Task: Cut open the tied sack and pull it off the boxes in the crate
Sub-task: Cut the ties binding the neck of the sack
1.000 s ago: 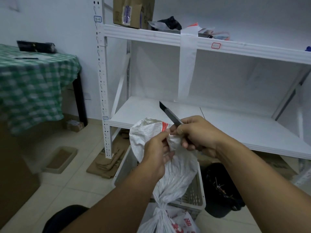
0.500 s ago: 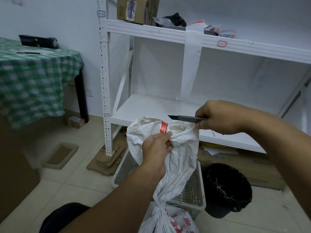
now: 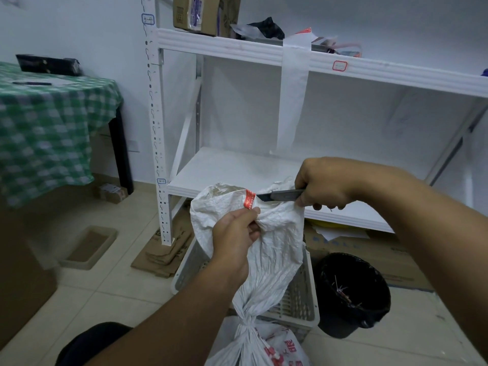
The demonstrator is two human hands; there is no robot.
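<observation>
The sack is crinkly white woven plastic, pulled up tall above its knot, low at 6 o'clock over the slatted white crate. The left hand pinches a fold under the red-taped rim, I'd guess to keep it taut for cutting. At 2 o'clock from it, the right hand is wrapped round a slim grey knife, tip right at the rim. A round black bin sits at the crate's 3 o'clock.
</observation>
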